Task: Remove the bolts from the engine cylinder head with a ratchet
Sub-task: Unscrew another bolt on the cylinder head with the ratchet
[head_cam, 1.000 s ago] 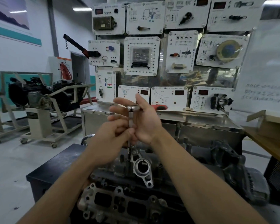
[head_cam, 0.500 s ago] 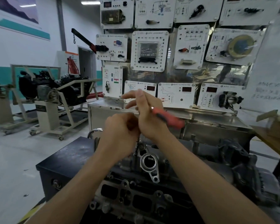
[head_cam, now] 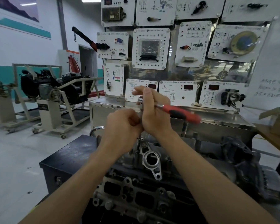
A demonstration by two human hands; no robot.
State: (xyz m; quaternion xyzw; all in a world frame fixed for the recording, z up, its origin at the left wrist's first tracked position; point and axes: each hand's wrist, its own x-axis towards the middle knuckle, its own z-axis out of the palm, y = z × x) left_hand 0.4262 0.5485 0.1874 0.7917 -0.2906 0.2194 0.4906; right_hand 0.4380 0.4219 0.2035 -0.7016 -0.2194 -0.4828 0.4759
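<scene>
The grey engine cylinder head (head_cam: 136,189) lies in front of me on a dark stand. A ratchet with a red and black handle (head_cam: 179,111) stands over it on a long thin extension (head_cam: 139,143) that reaches down to a bolt beside a round aluminium housing (head_cam: 151,160). My right hand (head_cam: 153,110) holds the ratchet at its head, fingers over the top, with the handle pointing right. Just below it, my left hand (head_cam: 121,126) grips the extension with curled fingers. The bolt itself is hidden under the socket.
A steel cabinet (head_cam: 208,123) with a wall of white training panels (head_cam: 150,47) stands right behind the engine. Other engines on wheeled stands (head_cam: 52,101) are at the left across open floor. A wooden bench edge (head_cam: 271,126) is at the right.
The ratchet handle has swung round to my right and toward me. My right hand has shifted on the ratchet head. My left hand stays on the extension. The camera has moved closer.
</scene>
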